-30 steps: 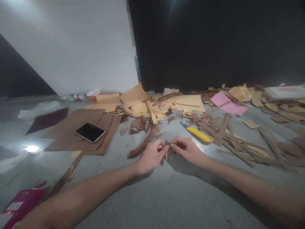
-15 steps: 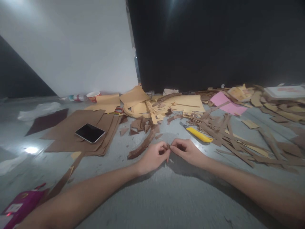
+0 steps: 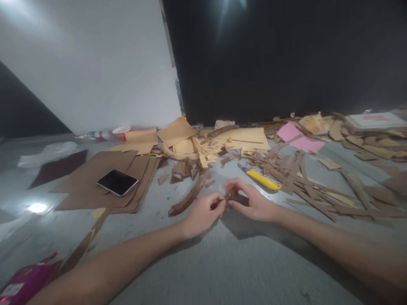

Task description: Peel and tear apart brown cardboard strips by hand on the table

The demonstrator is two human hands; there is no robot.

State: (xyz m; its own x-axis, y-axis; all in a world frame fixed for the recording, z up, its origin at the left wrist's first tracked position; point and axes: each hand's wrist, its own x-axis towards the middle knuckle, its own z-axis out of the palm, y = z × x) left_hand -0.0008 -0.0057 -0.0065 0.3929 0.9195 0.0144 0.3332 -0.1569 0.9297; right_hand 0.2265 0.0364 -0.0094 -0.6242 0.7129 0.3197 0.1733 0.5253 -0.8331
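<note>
My left hand (image 3: 205,214) is closed in a pinch, with a small brown piece (image 3: 226,198) showing at its fingertips; the piece is mostly hidden and too small to make out well. Facing it, my right hand (image 3: 251,201) has thumb and fingers apart in a curve, its tips close to that piece. Just beyond my left hand lies a curved, ridged strip of brown cardboard (image 3: 187,197). A yellow utility knife (image 3: 263,180) rests behind my right hand, blade pointing away to the left.
Brown cardboard strips (image 3: 314,192) are heaped at the right, beyond them a pink sheet (image 3: 299,136). To the left, a phone (image 3: 117,182) lies on stacked brown sheets (image 3: 82,169). Yellow card (image 3: 176,131) and a paper cup (image 3: 121,133) stand at the back. A purple packet (image 3: 27,279) is near left.
My right hand's fingers have spread apart from the pinch with the left hand. My left hand stays pinched. The whole view has shifted slightly.
</note>
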